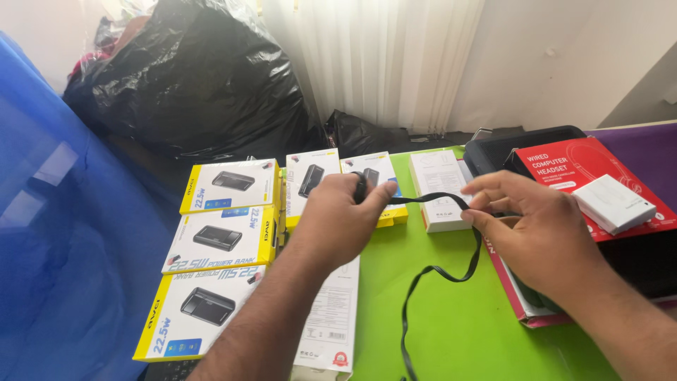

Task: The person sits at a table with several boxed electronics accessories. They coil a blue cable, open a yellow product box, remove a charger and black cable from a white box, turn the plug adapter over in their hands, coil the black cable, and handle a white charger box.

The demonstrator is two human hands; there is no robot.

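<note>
My left hand [337,219] is closed around one end of a flat black cable [423,199], held above a row of white-and-yellow boxes. My right hand [532,226] pinches the same cable between thumb and fingers a little to the right. The cable runs taut between both hands, then loops down and trails across the green table surface [451,331] toward the near edge.
Several yellow-edged white boxes [218,240] picturing a black device lie at left, a plain white box [441,185] at centre. A red box [582,169] with a small white box [612,203] on it rests on a black case at right. Black bags [204,77] and blue plastic [56,233] stand behind.
</note>
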